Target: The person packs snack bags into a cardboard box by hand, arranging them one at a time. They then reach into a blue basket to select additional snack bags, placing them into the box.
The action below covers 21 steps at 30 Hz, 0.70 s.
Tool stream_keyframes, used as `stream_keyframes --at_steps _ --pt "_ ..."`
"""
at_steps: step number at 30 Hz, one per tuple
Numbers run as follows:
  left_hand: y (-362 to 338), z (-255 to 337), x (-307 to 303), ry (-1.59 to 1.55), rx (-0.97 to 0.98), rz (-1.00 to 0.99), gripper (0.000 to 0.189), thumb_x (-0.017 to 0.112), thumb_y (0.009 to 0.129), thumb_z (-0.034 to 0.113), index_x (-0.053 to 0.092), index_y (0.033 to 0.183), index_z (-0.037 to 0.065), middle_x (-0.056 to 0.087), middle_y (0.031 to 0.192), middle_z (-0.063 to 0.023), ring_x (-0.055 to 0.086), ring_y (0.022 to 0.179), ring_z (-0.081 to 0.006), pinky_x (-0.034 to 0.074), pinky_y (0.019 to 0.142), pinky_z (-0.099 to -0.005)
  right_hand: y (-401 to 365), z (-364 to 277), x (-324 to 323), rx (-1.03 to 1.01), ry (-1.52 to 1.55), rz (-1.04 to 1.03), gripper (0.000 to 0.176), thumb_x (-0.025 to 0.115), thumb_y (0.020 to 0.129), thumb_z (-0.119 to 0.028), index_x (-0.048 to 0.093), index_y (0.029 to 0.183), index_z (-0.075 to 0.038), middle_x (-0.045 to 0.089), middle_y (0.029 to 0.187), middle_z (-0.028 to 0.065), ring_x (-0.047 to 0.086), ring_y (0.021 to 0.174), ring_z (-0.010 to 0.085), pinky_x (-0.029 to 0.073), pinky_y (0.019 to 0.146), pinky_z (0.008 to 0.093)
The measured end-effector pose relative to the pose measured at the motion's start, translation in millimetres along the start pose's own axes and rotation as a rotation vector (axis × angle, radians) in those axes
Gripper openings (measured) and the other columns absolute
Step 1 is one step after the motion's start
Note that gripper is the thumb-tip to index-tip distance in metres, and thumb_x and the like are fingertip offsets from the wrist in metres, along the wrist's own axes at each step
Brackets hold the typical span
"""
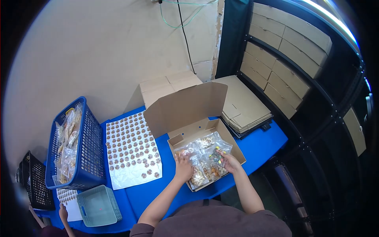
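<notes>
An open cardboard box stands in front of me with its lid raised. Inside lie several clear plastic bags of snacks, pale and orange-brown in colour. My right hand is closed on the edge of a small clear bag with dark, yellow and green pieces, over the right part of the box. At the box's left side, my left hand rests with its fingers stretched out over the bags there. Its thumb is partly hidden.
On the blue-covered table lies a sheet of round stickers. To the left are a blue basket of filled bags, a pale green tray and a black crate. Flat cardboard is stacked right. Another person's hand shows lower left.
</notes>
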<state>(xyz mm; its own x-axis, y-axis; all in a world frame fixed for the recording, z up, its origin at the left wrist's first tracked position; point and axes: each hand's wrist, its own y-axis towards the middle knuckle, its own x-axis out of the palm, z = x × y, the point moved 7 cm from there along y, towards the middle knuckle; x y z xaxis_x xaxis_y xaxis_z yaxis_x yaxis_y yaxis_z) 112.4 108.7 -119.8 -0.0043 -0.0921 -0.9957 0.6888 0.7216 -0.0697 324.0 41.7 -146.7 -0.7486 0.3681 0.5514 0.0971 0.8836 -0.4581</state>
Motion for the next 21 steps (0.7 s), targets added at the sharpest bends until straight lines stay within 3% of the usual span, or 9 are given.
stream_keyframes --at_steps 2,4,8,10,14,16,17,21 --pt "3 -7 11 0.077 -0.060 0.051 0.056 0.042 0.094 0.029 0.032 0.142 0.002 0.026 0.150 -0.0140 0.022 0.138 -0.0382 0.001 0.110 -0.0614 -1 -6 6 -0.002 -0.024 0.010 0.028 0.055 0.093 -0.017 0.059 0.120 -0.008 0.063 0.103 -0.0067 0.049 0.063 0.0027 0.049 0.062 0.0189" --pt "1 -15 -2 -0.174 -0.109 0.198 0.054 0.042 0.094 0.022 0.030 0.144 0.005 0.023 0.152 -0.0140 0.021 0.139 -0.0374 0.003 0.111 -0.0604 1 -11 2 -0.062 -0.056 0.029 0.028 0.055 0.094 -0.018 0.060 0.120 -0.009 0.063 0.101 -0.0076 0.049 0.063 0.0023 0.048 0.059 0.0197" --pt "0 -32 -40 -0.410 -0.126 0.297 0.054 0.040 0.094 0.015 0.025 0.145 0.005 0.020 0.153 -0.0129 0.021 0.140 -0.0337 0.002 0.110 -0.0605 -1 -11 -5 -0.071 -0.060 0.107 0.028 0.058 0.092 -0.021 0.059 0.118 -0.013 0.063 0.096 -0.0096 0.050 0.063 0.0024 0.044 0.056 0.0185" --pt "0 -42 -57 -0.472 -0.114 0.358 0.056 0.041 0.092 0.009 0.023 0.146 0.004 0.021 0.153 -0.0128 0.022 0.139 -0.0330 0.002 0.110 -0.0601 -11 -21 5 -0.127 -0.129 0.227 0.028 0.063 0.089 -0.021 0.060 0.115 -0.010 0.064 0.094 -0.0042 0.054 0.068 0.0037 0.046 0.059 0.0200" --pt "-2 -48 -81 -0.467 -0.082 0.433 0.058 0.043 0.089 0.002 0.027 0.145 0.006 0.028 0.151 -0.0080 0.024 0.139 -0.0328 0.001 0.110 -0.0604 -1 -17 -1 -0.251 -0.415 0.286 0.031 0.065 0.088 -0.024 0.062 0.112 -0.005 0.064 0.093 0.0016 0.052 0.068 0.0059 0.043 0.060 0.0202" --pt "-2 -47 -79 -0.416 -0.081 0.416 0.060 0.044 0.087 0.001 0.028 0.144 0.006 0.029 0.151 -0.0065 0.023 0.139 -0.0322 0.001 0.110 -0.0614 6 -14 5 -0.258 -0.667 0.166 0.028 0.066 0.086 -0.021 0.062 0.107 -0.002 0.063 0.088 0.0039 0.054 0.068 0.0076 0.043 0.057 0.0224" --pt "-1 -45 -77 -0.367 -0.081 0.401 0.061 0.046 0.085 0.000 0.030 0.144 0.007 0.030 0.150 -0.0051 0.022 0.140 -0.0316 0.000 0.110 -0.0625 16 -9 1 -0.255 -0.709 0.124 0.037 0.071 0.083 -0.020 0.059 0.111 0.000 0.065 0.085 0.0063 0.060 0.067 0.0115 0.046 0.054 0.0243" --pt "2 -30 -54 -0.106 -0.021 0.309 0.068 0.051 0.075 -0.005 0.037 0.140 0.006 0.033 0.149 -0.0047 0.020 0.141 -0.0304 -0.001 0.109 -0.0642 32 9 -10 -0.121 -0.886 0.239 0.048 0.073 0.080 -0.022 0.055 0.111 0.011 0.064 0.072 0.0115 0.059 0.056 0.0120 0.046 0.049 0.0268"
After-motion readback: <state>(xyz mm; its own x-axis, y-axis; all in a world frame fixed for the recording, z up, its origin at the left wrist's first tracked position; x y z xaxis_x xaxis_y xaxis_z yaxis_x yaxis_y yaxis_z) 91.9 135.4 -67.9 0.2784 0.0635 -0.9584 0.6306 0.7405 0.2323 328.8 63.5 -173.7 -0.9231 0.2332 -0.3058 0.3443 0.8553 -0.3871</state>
